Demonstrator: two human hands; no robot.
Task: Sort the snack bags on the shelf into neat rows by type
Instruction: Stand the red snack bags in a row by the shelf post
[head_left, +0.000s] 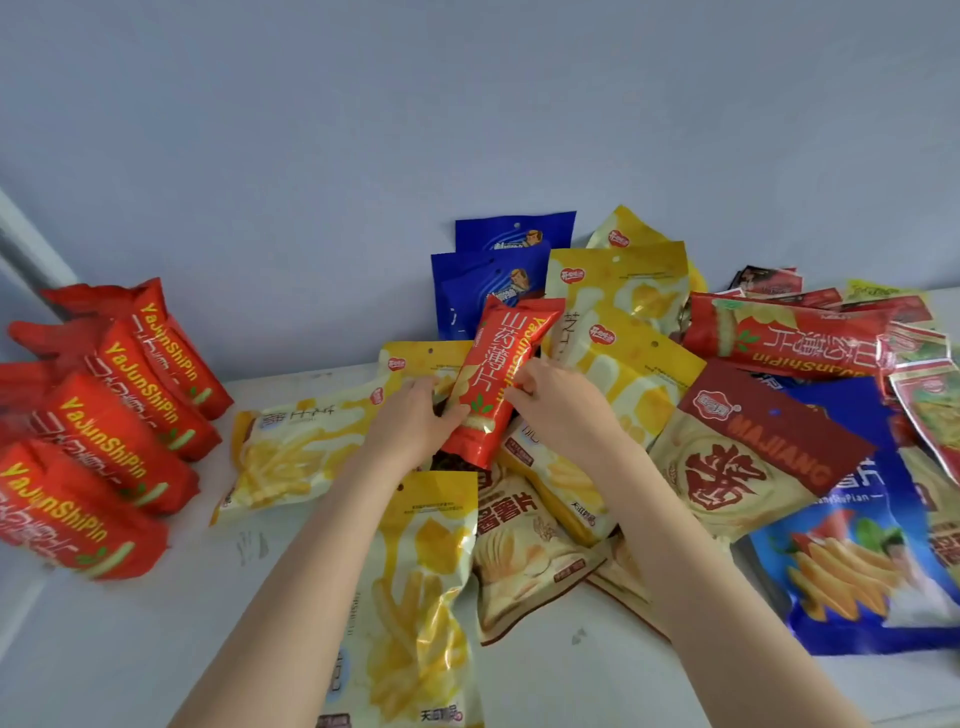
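Note:
A long red snack bag (493, 364) stands tilted at the centre of the shelf. My left hand (415, 421) grips its lower left edge and my right hand (556, 395) holds its right side. At the left, several matching red bags (109, 431) lie side by side in a row. Yellow fries bags (296, 452) lie under and around my hands, one (421, 587) beneath my left forearm. Another red bag (789, 338) lies sideways on the heap at the right.
A mixed heap fills the right half: two blue bags (493, 280) leaning on the back wall, a beige and dark red bag (748, 452), a large blue fries bag (857, 561), beige chip bags (524, 551). The white shelf (156, 639) shows at front left.

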